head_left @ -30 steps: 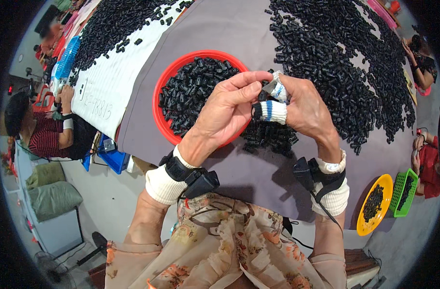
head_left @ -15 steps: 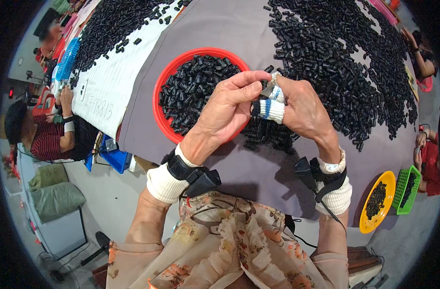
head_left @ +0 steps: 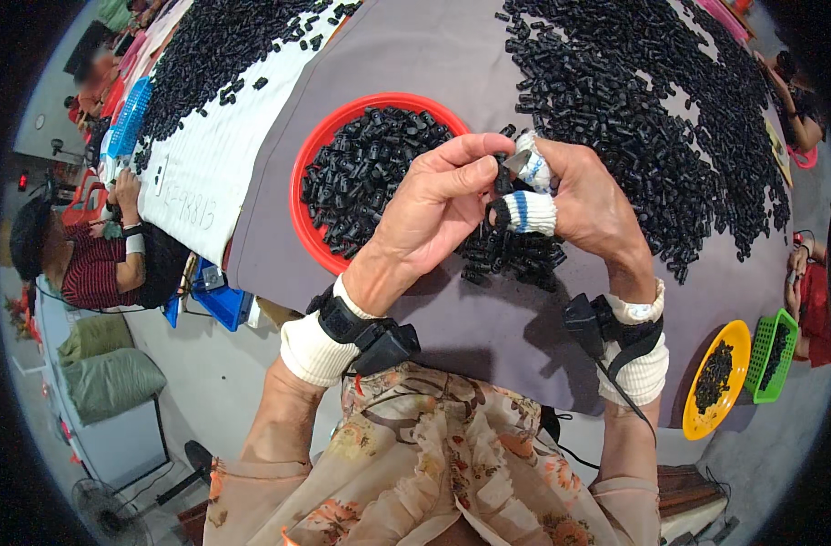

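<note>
Our left hand (head_left: 438,200) pinches a small black part (head_left: 503,180) beside the grey blade-like tool (head_left: 521,161) gripped in our right hand (head_left: 593,196); beneath, we see a red basin (head_left: 298,196) of similar parts (head_left: 361,164), and farther off a large black heap (head_left: 615,109).

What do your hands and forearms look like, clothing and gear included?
The left hand is ungloved; the right hand wears white knit finger covers with blue stripes. Both wrists carry ribbed cream cuffs, black straps and boxy black devices. A black cable trails down the right forearm. The sleeves are sheer beige with orange flowers.
</note>
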{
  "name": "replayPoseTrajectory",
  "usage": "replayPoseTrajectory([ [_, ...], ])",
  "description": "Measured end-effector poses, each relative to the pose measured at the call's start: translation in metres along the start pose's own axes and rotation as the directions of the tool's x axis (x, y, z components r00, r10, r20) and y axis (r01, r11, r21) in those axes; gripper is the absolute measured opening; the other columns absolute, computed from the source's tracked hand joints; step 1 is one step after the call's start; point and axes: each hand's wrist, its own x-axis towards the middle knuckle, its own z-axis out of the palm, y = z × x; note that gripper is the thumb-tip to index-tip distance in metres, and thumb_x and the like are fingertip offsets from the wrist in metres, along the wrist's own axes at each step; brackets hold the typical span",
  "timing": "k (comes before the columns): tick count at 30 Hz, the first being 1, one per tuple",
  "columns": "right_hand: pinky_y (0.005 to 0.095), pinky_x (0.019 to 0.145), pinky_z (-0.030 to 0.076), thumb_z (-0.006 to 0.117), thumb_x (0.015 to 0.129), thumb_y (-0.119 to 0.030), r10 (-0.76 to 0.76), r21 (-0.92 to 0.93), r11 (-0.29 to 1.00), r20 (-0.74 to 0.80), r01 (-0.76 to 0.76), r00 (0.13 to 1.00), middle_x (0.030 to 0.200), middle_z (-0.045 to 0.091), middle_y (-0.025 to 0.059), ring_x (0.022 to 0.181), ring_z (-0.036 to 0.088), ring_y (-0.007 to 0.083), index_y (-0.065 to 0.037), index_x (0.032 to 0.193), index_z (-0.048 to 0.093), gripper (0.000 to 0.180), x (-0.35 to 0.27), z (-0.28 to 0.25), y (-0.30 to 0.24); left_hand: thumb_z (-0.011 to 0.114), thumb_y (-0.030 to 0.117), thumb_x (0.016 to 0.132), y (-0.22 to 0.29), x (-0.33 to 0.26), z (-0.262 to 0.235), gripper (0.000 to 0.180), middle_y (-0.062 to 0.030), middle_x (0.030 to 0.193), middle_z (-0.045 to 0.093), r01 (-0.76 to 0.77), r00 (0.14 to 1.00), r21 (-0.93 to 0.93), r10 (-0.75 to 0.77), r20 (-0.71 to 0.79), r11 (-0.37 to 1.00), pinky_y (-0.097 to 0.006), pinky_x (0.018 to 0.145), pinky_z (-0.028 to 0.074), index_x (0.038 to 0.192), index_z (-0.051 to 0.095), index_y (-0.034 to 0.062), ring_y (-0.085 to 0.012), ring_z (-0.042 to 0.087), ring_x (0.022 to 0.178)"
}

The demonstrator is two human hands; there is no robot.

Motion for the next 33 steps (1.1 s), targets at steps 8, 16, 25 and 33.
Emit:
replayPoseTrajectory([
  [8, 0.0327, 0.055, 0.041, 0.073, 0.065, -0.028, 0.008, -0.031, 0.999, 0.012, -0.008, 1.000, 0.061, 0.054, 0.0100, 0.054, 0.049, 0.0195, 0.000, 0.075, 0.056, 0.035, -0.0003, -0.0009, 0.0019, 0.054, 0.006, 0.086, -0.0017, 0.0006, -0.0021, 0.022, -0.0069, 0.098, 0.060, -0.012, 0.999, 0.017, 0.011, 0.034, 1.000, -0.029, 0.081, 0.047, 0.107, 0.056, -0.0002, -0.0142, 0.056, 0.087],
  [16, 0.0345, 0.053, 0.041, 0.072, 0.067, -0.032, -0.033, -0.078, 0.996, 0.000, 0.033, 0.999, 0.061, 0.054, 0.0133, 0.053, 0.051, 0.0254, 0.000, 0.075, 0.055, 0.037, -0.0015, 0.0000, 0.0009, 0.055, 0.005, 0.085, -0.0018, 0.0011, -0.0020, 0.020, -0.0075, 0.097, 0.060, -0.030, 0.999, 0.068, 0.031, -0.012, 0.997, -0.028, 0.080, 0.047, 0.104, 0.057, -0.0021, -0.0142, 0.056, 0.087],
  [25, 0.0352, 0.051, 0.040, 0.068, 0.071, -0.030, -0.049, -0.133, 0.990, 0.003, 0.049, 0.999, 0.058, 0.052, 0.0149, 0.050, 0.048, 0.0298, 0.000, 0.074, 0.054, 0.033, -0.0045, 0.0041, -0.0003, 0.055, 0.004, 0.085, 0.0016, -0.0035, -0.0002, 0.020, -0.0084, 0.094, 0.061, -0.059, 0.998, 0.096, 0.061, -0.019, 0.994, -0.027, 0.078, 0.048, 0.103, 0.057, -0.0035, -0.0144, 0.058, 0.084],
  [33, 0.0314, 0.054, 0.041, 0.066, 0.072, -0.023, -0.056, 0.052, 0.997, 0.044, 0.054, 0.997, 0.061, 0.053, 0.0099, 0.053, 0.047, 0.0169, 0.001, 0.077, 0.055, 0.027, -0.0035, -0.0037, 0.0008, 0.055, 0.004, 0.085, 0.0002, -0.0012, 0.0024, 0.019, -0.0076, 0.092, 0.061, -0.047, 0.998, 0.063, 0.049, -0.040, 0.997, -0.027, 0.075, 0.048, 0.103, 0.057, -0.0029, -0.0137, 0.058, 0.081],
])
